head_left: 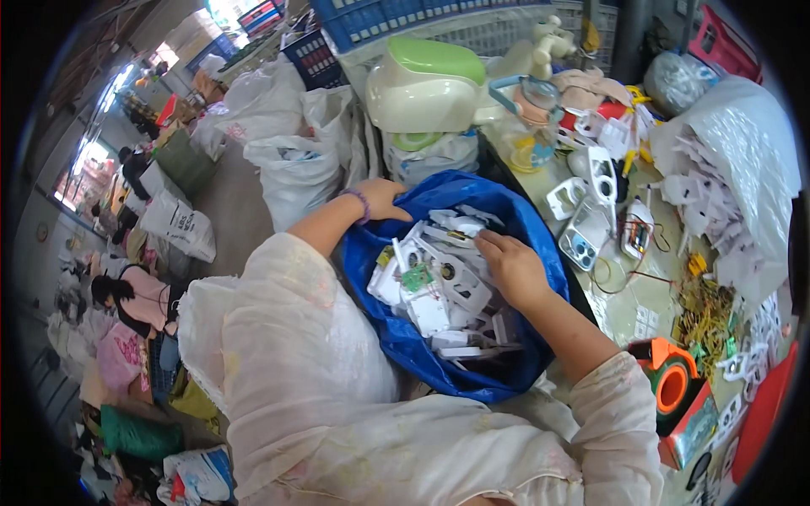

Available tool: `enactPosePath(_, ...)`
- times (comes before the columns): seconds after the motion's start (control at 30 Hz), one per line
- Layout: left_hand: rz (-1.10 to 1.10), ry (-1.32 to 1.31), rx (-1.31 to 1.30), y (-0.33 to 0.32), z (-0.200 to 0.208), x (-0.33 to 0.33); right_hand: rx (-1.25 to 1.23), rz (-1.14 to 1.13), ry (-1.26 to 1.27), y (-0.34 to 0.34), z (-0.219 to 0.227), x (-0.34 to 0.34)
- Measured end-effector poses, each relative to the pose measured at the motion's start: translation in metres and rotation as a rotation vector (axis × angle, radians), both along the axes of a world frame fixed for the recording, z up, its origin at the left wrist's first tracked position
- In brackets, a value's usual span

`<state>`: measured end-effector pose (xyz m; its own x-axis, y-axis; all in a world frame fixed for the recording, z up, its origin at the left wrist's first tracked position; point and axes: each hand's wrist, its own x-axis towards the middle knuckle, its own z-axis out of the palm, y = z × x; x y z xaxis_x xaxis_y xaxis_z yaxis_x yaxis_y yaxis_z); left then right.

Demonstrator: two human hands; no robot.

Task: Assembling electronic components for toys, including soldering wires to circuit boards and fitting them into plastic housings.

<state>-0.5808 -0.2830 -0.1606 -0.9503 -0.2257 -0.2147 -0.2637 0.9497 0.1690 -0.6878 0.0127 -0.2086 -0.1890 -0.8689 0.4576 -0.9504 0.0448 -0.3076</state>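
The person bent over a big blue plastic bag that sat against the left edge of the worktop, its mouth pulled wide. Inside lay a heap of white plastic casings, some showing round holes and one a small green circuit board. The left hand, with a purple band at the wrist, was clamped over the far left rim of the bag, fingers curled around the blue film. The right hand was down inside the bag on top of the heap, fingers bent onto the white pieces; from where I stood I could not tell whether it had actually closed on one or was only resting on them.

On the worktop just to the right of the bag, more white casings lay loose, a few with wires trailing from them. Further toward the right edge sat a tangle of yellowish wire bits, and near the front right corner an orange and green tape dispenser. At the far edge stood a cream and green plastic housing, with a clear sack of white parts at the far right corner. White sacks stood on the floor off to the left.
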Motion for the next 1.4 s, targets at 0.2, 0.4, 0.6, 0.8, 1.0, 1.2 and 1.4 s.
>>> enactPosePath(0.2, -0.056, 0.267, -0.201, 0.019, 0.053, -0.017, -0.087, 0.182, 0.022, -0.005, -0.009, -0.004)
enactPosePath(0.4, -0.008, 0.19, -0.292, 0.028, 0.053, -0.03, -0.114, -0.012, 0.275, 0.015, 0.011, 0.006)
enactPosePath(0.6, -0.369, 0.303, -0.131, 0.078, 0.053, -0.026, -0.097, -0.055, -0.252, 0.157, 0.003, 0.06)
enactPosePath(0.8, -0.69, 0.457, 0.033, 0.194, 0.076, -0.06, -0.013, -0.195, -0.195, 0.267, 0.009, 0.106)
enactPosePath(1.0, -1.116, 0.557, 0.207, 0.333, 0.071, -0.091, -0.384, -0.601, -0.171, 0.357, 0.019, 0.144)
enactPosePath(1.2, -0.843, 0.6, 0.049, 0.384, 0.051, -0.189, -0.605, -0.868, -0.229, 0.421, 0.005, 0.177)
enactPosePath(1.4, -0.324, 0.429, 0.083, 0.352, 0.02, -0.327, -0.584, -0.918, -0.286, 0.452, 0.018, 0.183)
